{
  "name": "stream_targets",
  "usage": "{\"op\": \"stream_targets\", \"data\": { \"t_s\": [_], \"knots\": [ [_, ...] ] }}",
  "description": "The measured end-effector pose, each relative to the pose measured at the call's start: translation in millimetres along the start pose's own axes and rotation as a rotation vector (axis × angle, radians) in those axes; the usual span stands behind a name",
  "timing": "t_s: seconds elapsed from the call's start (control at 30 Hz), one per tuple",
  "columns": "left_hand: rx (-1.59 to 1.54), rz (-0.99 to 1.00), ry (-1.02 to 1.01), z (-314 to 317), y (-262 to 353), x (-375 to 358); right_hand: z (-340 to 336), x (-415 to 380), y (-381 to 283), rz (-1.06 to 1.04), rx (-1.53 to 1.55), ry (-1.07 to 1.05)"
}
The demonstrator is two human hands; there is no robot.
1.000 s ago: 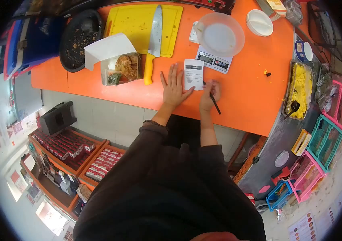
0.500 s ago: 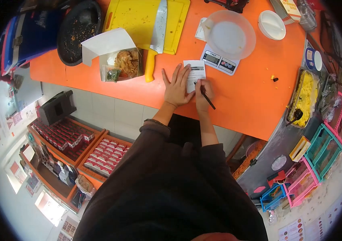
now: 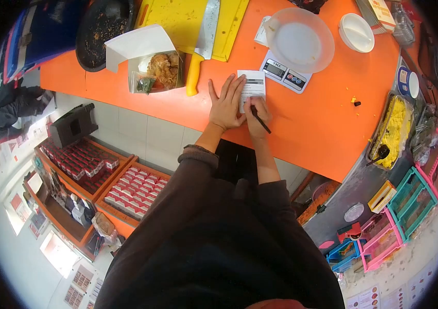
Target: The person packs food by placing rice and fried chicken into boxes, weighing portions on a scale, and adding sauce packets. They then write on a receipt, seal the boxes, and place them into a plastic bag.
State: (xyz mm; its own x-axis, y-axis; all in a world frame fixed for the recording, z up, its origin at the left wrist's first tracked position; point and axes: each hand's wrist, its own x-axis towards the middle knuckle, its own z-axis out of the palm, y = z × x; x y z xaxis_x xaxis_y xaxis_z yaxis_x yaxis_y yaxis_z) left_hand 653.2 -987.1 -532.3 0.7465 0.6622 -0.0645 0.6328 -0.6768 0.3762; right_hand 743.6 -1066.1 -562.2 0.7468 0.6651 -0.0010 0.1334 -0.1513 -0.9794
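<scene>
A small printed slip of paper point(image 3: 254, 85) lies on the orange table. My left hand point(image 3: 225, 107) rests flat with fingers spread, its fingertips over the slip's left edge. In my right hand point(image 3: 256, 116) is a black pen point(image 3: 261, 122), held over the lower part of the slip; its tip is hidden by the fingers. Just beyond the slip sits a white kitchen scale point(image 3: 286, 75) with a translucent plastic bowl point(image 3: 301, 41) on it. To the left, an open food box point(image 3: 176, 82) holds fried chicken point(image 3: 163, 69) and a small bag of greens.
A knife with a yellow handle point(image 3: 193, 74) lies partly on the yellow cutting board point(image 3: 172, 18). A black pan point(image 3: 103, 36) stands at the far left. On the right are a white divided bowl point(image 3: 357, 33) and a tray of yellow food point(image 3: 395, 129). A person point(image 3: 15, 110) shows at left.
The view has shifted slightly, and a person has come into sight at the far left. My right hand with the pen has moved slightly on the slip; my left hand stays spread.
</scene>
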Motion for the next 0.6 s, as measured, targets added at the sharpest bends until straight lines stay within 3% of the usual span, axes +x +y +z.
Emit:
{"op": "stream_targets", "data": {
  "t_s": [0.03,0.1,0.17,0.23,0.3,0.37,0.43,0.47,0.53,0.6],
  "knots": [
    [0.004,-0.005,-0.005,1.2,0.3,-1.1,-0.7,-0.1,-3.5,-0.045,0.007,0.002],
    [-0.048,-0.007,0.044,4.1,-0.2,-1.0,-4.1,0.0,-3.6,0.082,0.03,0.063],
    [0.041,-0.006,0.022,6.9,-2.6,-0.3,-4.8,-1.8,2.5,-0.034,-0.008,-0.113],
    [0.123,0.003,-0.006,6.0,-1.6,-2.3,-4.1,-1.6,3.9,-0.056,-0.007,-0.117],
    [-0.062,-0.008,0.043,4.9,-0.6,-2.0,-5.9,2.8,3.9,0.096,0.019,0.111],
    [-0.062,-0.006,0.039,4.1,0.1,-2.7,-16.5,9.0,-1.3,0.145,0.098,0.119],
    [-0.056,-0.01,0.052,5.2,-2.2,-4.1,-29.4,19.6,-14.5,-0.092,-0.049,-0.003],
    [-0.053,-0.012,0.044,5.1,-2.2,-4.3,-35.0,23.1,-14.9,-0.112,-0.044,-0.003],
    [-0.066,0.014,0.051,3.5,-5.2,-5.9,-43.8,28.3,0.0,-0.467,-0.452,-0.292],
    [-0.082,0.042,0.096,4.4,-9.4,-6.1,-46.4,32.5,1.4,-0.52,-0.534,-0.367]
  ]
}}
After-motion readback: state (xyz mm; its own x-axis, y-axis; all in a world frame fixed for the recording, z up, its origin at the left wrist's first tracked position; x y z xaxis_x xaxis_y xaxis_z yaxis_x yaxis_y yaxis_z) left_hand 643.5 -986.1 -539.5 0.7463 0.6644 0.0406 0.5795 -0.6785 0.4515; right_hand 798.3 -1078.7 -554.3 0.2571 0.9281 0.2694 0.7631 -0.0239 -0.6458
